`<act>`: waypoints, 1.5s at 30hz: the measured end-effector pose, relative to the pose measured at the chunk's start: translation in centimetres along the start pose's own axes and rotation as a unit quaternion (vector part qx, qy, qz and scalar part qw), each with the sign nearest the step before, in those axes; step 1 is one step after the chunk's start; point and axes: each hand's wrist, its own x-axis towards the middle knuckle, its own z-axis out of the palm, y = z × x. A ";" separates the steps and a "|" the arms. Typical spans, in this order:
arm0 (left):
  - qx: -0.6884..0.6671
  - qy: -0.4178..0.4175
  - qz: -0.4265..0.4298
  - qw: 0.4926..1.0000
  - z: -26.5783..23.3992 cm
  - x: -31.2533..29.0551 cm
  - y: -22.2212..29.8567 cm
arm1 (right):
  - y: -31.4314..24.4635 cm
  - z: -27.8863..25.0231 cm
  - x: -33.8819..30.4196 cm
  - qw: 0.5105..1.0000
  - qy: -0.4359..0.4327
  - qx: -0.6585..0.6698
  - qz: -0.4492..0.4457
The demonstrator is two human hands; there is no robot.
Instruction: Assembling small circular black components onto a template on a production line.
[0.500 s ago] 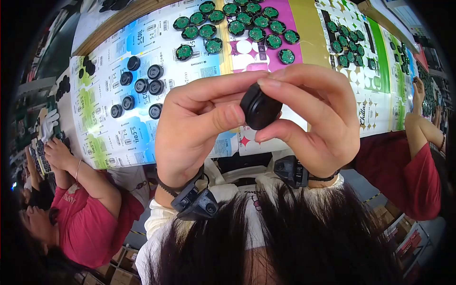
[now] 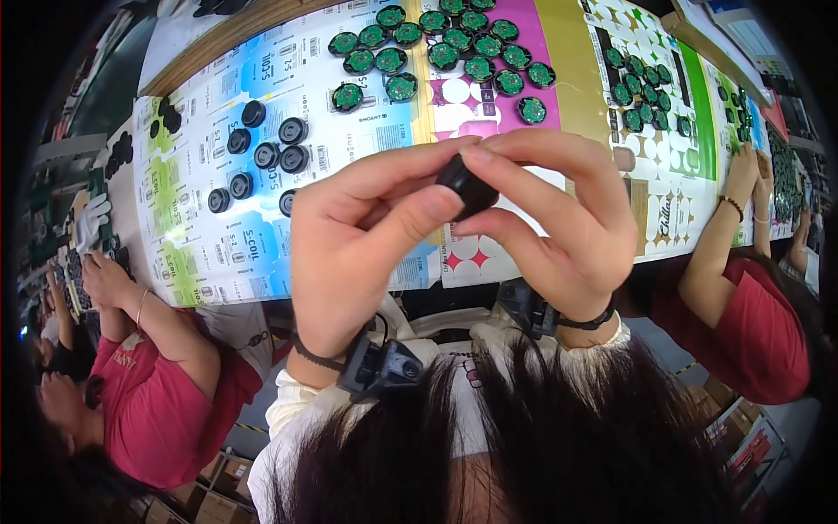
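Note:
Between my two hands, above the table's near edge, is a small round black plastic housing, tilted on its side. My left hand pinches it with thumb and fingertips from the left. From the right, my right hand grips it, its fingertips at the upper rim and its thumb near the lower edge. The fingers cover much of the housing, so its inside does not show. Left of my hands, several similar black round housings lie on the table. Beyond my hands sit several round black cases with green circuit boards.
Printed sheets cover the long table. More green-board cases lie at the right, and a wooden rail runs along the far left edge. Co-workers in red sit at my left and right, their hands over the table.
The black housing has turned in my fingers and shows less of its face. My right hand has shifted slightly left. The right co-worker's arms have come further into view over the table.

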 end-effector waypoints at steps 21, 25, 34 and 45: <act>0.134 0.053 0.114 0.983 -2.6 0.3 1.6 | -1.0 2.8 2.9 0.872 -0.103 0.370 0.305; 0.529 0.205 0.084 0.819 -10.0 -4.4 4.3 | -0.6 3.8 7.0 0.978 -0.089 0.125 0.140; 0.672 0.349 0.062 0.650 -18.5 -8.8 0.5 | 7.3 8.3 14.2 0.987 -0.076 -0.144 -0.002; 0.420 0.099 0.134 0.892 -10.0 -1.1 7.8 | 6.9 5.6 21.9 0.970 -0.071 -0.229 -0.031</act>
